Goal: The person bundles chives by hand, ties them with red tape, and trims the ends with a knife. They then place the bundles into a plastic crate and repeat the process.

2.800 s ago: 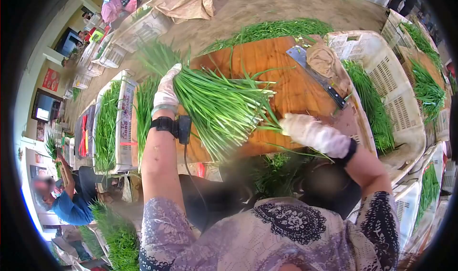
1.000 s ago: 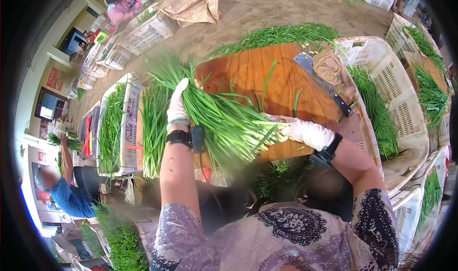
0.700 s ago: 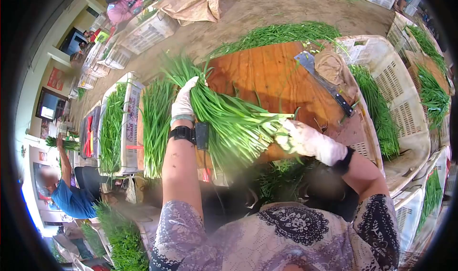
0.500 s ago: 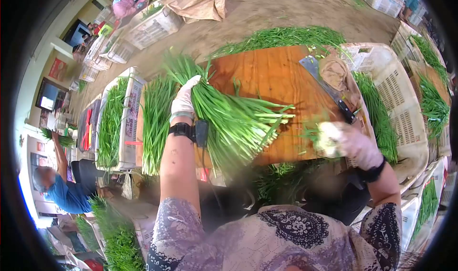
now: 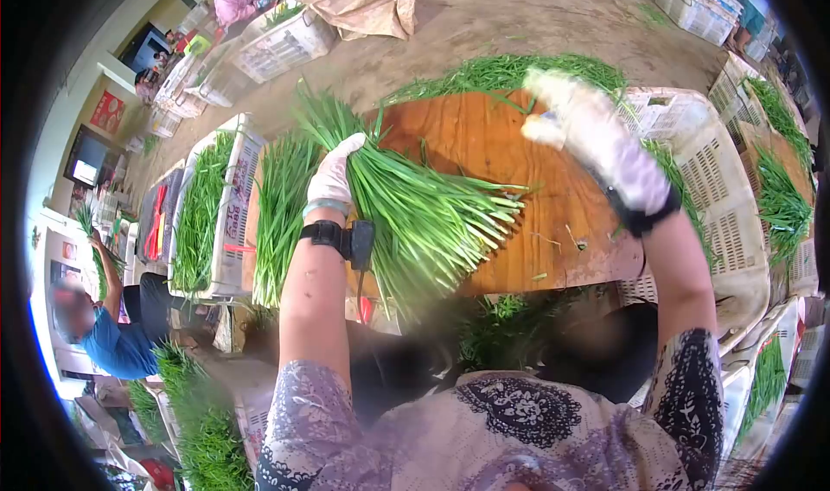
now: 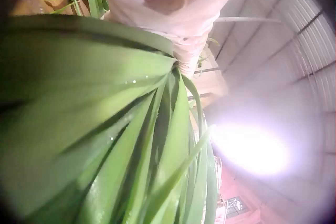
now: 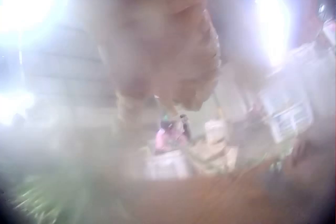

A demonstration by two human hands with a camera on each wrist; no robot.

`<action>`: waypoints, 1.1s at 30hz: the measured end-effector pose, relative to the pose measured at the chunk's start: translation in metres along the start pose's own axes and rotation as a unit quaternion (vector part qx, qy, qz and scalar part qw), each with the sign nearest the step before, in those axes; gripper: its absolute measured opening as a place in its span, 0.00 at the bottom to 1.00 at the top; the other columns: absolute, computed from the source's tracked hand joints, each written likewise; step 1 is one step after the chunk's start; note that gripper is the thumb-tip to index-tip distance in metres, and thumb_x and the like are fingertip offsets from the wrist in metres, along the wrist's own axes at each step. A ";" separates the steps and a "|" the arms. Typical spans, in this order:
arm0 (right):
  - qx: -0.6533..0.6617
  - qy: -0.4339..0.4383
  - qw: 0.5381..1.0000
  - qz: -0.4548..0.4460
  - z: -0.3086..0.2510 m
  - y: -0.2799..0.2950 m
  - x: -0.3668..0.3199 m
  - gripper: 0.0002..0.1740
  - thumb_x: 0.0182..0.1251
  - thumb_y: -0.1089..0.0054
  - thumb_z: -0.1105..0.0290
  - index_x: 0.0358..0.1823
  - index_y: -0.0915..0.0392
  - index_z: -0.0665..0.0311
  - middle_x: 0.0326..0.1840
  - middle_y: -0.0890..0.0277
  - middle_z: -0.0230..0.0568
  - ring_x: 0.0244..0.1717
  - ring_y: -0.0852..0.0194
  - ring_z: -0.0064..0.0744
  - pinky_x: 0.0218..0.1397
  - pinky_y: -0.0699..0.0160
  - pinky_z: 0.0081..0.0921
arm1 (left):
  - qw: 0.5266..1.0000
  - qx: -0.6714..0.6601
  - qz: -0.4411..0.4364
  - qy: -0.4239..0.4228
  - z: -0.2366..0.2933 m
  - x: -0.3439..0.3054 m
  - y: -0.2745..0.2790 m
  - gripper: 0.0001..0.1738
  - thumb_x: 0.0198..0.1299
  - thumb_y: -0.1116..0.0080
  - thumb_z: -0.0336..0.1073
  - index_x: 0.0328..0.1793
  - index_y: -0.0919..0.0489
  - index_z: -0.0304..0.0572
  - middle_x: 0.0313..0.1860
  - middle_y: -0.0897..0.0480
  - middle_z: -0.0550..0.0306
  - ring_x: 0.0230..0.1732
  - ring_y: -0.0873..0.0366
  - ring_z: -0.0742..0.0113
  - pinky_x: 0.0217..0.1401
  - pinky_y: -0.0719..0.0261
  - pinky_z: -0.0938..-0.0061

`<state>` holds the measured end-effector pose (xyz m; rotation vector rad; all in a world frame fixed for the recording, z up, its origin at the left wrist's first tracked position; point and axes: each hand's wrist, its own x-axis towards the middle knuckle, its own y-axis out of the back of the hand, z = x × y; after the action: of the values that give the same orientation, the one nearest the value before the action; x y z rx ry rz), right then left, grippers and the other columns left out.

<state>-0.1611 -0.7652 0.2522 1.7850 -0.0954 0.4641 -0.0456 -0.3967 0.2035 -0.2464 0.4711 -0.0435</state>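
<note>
My gloved left hand (image 5: pixel 333 173) grips a large bunch of garlic chives (image 5: pixel 424 206) around its leafy part. Their pale stem ends fan out to the right over the wooden board (image 5: pixel 571 232). Up close, in the left wrist view, green leaves (image 6: pixel 152 161) spread from beneath the glove (image 6: pixel 157 8). My gloved right hand (image 5: pixel 596 141) is over the far right corner of the board, blurred by motion, with thumb and fingers apart and nothing seen between them. It covers most of the place of the cleaver. The right wrist view shows this hand (image 7: pixel 157 40) only as a blur.
More chives (image 5: pixel 290 206) lie left of the bunch, beside a white crate (image 5: pixel 238 206) of greens. Loose greens (image 5: pixel 493 72) line the board's far edge. A large crate (image 5: pixel 718 197) stands on the right. Small scraps (image 5: pixel 540 276) lie on the board. Other people sit farther off.
My right hand pulled a clump of scraps off the stem ends, carried it right toward the near edge, let it go, and swung up to the far right corner. The left hand kept its grip.
</note>
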 end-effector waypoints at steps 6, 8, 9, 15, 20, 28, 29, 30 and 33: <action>0.280 0.015 0.942 -0.183 -0.055 -0.096 -0.086 0.27 0.64 0.39 0.60 0.62 0.29 0.63 0.52 0.28 0.49 0.52 0.28 0.48 0.59 0.29 0.36 | 1.000 0.009 -0.011 0.010 -0.009 0.017 0.008 0.23 0.55 0.34 0.47 0.53 0.18 0.44 0.46 0.15 0.54 0.42 0.19 0.60 0.50 0.21 0.64; 0.306 -0.001 0.941 -0.146 -0.045 -0.099 -0.094 0.26 0.65 0.40 0.60 0.62 0.29 0.62 0.50 0.28 0.49 0.52 0.28 0.47 0.59 0.30 0.36 | 0.998 0.056 -0.003 -0.027 -0.012 0.021 0.015 0.21 0.57 0.37 0.46 0.54 0.18 0.44 0.46 0.15 0.55 0.43 0.19 0.60 0.51 0.21 0.64; 0.317 -0.011 0.940 -0.124 -0.041 -0.097 -0.095 0.26 0.65 0.41 0.60 0.62 0.29 0.62 0.50 0.28 0.49 0.52 0.28 0.47 0.59 0.30 0.36 | 0.996 0.080 -0.003 -0.048 -0.012 0.026 0.016 0.21 0.58 0.38 0.46 0.54 0.19 0.45 0.47 0.16 0.56 0.43 0.19 0.59 0.52 0.22 0.64; -0.075 0.054 0.977 -0.192 -0.054 -0.086 -0.090 0.17 0.63 0.47 0.69 0.53 0.23 0.59 0.37 0.21 0.43 0.39 0.21 0.42 0.44 0.20 0.34 | 0.991 0.124 -0.025 -0.044 -0.012 0.029 0.016 0.20 0.64 0.46 0.45 0.58 0.20 0.44 0.56 0.19 0.55 0.54 0.23 0.61 0.62 0.29 0.67; -0.084 0.225 0.915 -0.323 -0.016 -0.018 -0.111 0.13 0.59 0.46 0.67 0.44 0.18 0.56 0.40 0.17 0.37 0.41 0.19 0.38 0.43 0.19 0.31 | 0.994 0.087 -0.020 -0.059 -0.013 0.016 0.012 0.19 0.63 0.45 0.43 0.56 0.19 0.43 0.53 0.18 0.56 0.52 0.23 0.61 0.62 0.29 0.67; 0.025 -0.029 0.993 0.108 0.013 0.020 -0.004 0.21 0.65 0.43 0.58 0.54 0.22 0.65 0.48 0.20 0.48 0.45 0.23 0.35 0.48 0.24 0.32 | 0.998 0.057 -0.026 -0.032 -0.015 0.026 0.012 0.17 0.62 0.43 0.40 0.54 0.19 0.43 0.52 0.18 0.57 0.52 0.23 0.61 0.62 0.30 0.68; -0.218 -0.134 0.948 0.189 0.026 0.008 0.008 0.27 0.62 0.38 0.56 0.56 0.24 0.67 0.53 0.22 0.52 0.50 0.23 0.41 0.52 0.25 0.34 | 0.997 0.063 -0.012 -0.031 -0.017 0.029 0.011 0.17 0.64 0.47 0.39 0.56 0.20 0.43 0.53 0.18 0.57 0.53 0.23 0.62 0.63 0.29 0.68; -0.021 -0.103 0.984 0.142 0.004 0.007 0.005 0.26 0.65 0.41 0.55 0.56 0.25 0.66 0.48 0.23 0.50 0.46 0.24 0.41 0.50 0.25 0.35 | 0.997 0.066 0.004 -0.031 -0.016 0.033 0.012 0.17 0.66 0.50 0.37 0.58 0.21 0.43 0.54 0.19 0.57 0.53 0.23 0.62 0.63 0.28 0.69; 0.036 0.033 0.999 0.025 -0.090 -0.019 -0.035 0.22 0.64 0.41 0.54 0.51 0.23 0.62 0.44 0.24 0.48 0.45 0.24 0.44 0.48 0.25 0.36 | 0.992 0.112 -0.029 -0.040 -0.025 0.045 0.022 0.18 0.68 0.54 0.36 0.61 0.23 0.41 0.58 0.21 0.58 0.59 0.27 0.64 0.67 0.33 0.70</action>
<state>-0.2112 -0.6807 0.2394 1.8383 -0.0773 0.5676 -0.0168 -0.3854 0.1565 -0.0409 0.3765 -0.1416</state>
